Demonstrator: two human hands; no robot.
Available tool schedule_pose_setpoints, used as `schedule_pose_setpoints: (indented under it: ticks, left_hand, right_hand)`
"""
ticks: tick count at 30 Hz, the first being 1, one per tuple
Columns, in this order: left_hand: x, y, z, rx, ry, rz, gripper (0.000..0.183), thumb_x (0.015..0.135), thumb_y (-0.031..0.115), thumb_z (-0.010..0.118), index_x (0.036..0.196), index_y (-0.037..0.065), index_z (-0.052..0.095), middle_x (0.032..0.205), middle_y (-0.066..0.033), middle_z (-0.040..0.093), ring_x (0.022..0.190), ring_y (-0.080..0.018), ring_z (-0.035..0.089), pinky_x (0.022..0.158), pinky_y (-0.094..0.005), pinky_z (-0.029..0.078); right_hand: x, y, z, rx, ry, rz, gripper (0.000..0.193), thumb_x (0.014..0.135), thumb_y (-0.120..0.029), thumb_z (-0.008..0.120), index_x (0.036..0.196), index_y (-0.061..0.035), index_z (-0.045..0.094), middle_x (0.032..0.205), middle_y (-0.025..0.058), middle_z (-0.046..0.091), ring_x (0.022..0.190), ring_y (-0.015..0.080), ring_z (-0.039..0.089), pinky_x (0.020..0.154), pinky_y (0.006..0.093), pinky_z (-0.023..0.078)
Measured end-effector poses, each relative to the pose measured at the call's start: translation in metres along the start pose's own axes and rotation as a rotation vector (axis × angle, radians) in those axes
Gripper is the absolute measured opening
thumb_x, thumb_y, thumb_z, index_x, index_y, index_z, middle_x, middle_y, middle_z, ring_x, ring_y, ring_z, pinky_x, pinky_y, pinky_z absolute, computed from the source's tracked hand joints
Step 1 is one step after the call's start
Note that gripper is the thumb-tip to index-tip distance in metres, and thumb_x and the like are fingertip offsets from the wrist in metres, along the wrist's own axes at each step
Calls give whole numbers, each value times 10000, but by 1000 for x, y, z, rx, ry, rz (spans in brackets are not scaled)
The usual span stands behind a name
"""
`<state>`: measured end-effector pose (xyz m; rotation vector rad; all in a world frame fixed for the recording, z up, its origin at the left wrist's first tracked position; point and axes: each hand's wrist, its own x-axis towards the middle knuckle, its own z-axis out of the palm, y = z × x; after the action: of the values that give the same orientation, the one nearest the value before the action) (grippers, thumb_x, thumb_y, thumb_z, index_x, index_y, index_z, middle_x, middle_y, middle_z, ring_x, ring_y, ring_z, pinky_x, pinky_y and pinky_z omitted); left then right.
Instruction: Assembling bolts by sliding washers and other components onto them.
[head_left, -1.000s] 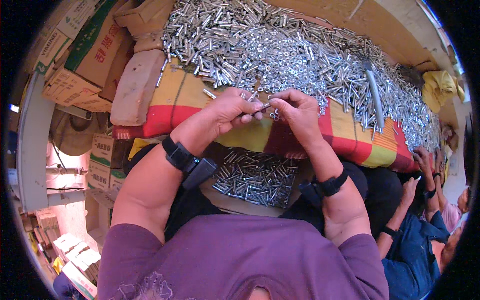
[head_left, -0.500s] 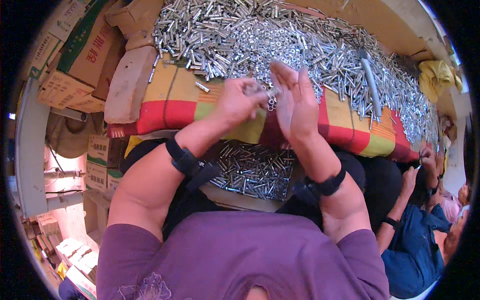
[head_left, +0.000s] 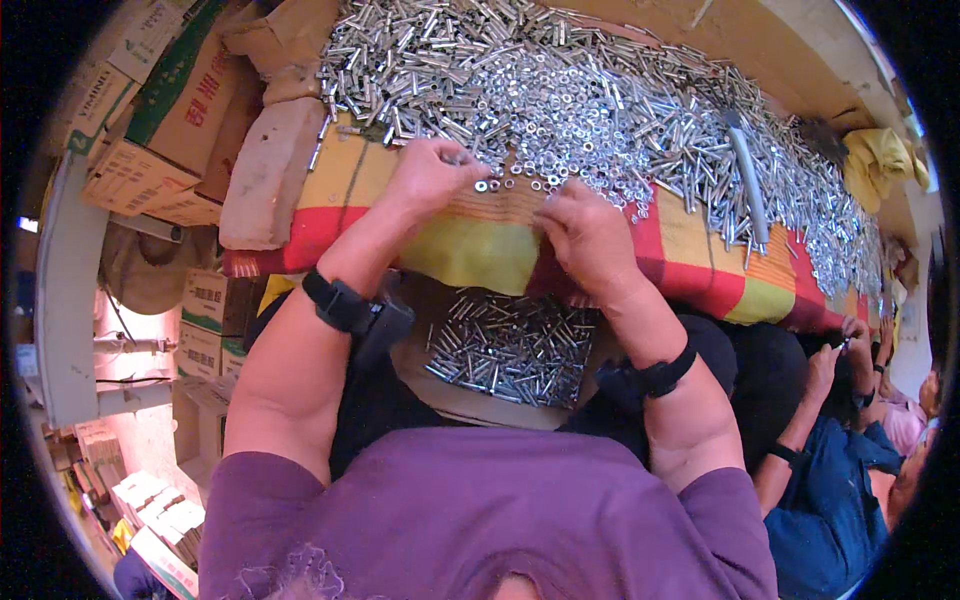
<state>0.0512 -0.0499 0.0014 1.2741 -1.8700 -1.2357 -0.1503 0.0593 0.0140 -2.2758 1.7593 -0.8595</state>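
Observation:
My left hand (head_left: 432, 178) is over the near edge of the heap, thumb and fingers curled together around a small metallic piece too blurred to name. Right of it, my right hand (head_left: 592, 235) is closed in a pinch above the cloth; whatever lies between its fingertips is hidden. Small shiny nuts (head_left: 540, 110) lie piled between and beyond the hands, a few loose near my left fingertips. Silvery metal sleeves (head_left: 400, 70) are heaped further left and back. All rest on a checked red, yellow and green cloth (head_left: 465, 255).
Below the cloth's edge, an open carton holds many small metal rods (head_left: 510, 350). A pale brick-like block (head_left: 268, 175) and cardboard boxes (head_left: 180, 130) stand at the left. A grey tube (head_left: 747, 180) lies on the heap. At the right, another person's hands (head_left: 840, 350) work nearby.
My right hand has gone from raised with fingers extended to a pinch lower over the cloth. My left hand has drawn away leftward from it. Some nuts now lie spread between them.

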Motion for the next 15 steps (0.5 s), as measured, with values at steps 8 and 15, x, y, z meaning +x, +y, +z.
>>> schedule_pose_setpoints:
  ticks: [8, 15]
  left_hand:
    - [32, 8, 16, 511, 114, 272, 166, 679, 222, 705, 792, 101, 705, 747, -139, 652, 710, -318, 632, 663, -408, 500]
    - [31, 20, 29, 800, 95, 313, 108, 731, 157, 608, 740, 71, 672, 756, -174, 642, 742, -364, 628, 684, -464, 499]
  right_hand:
    - [1, 0, 14, -247, -87, 0, 120, 746, -142, 654, 803, -66, 580, 783, 106, 560, 711, 313, 603, 585, 413, 485]
    - [4, 8, 13, -264, -122, -40, 51, 811, -59, 521, 844, -19, 521, 807, 155, 569, 720, 334, 610, 621, 433, 493]
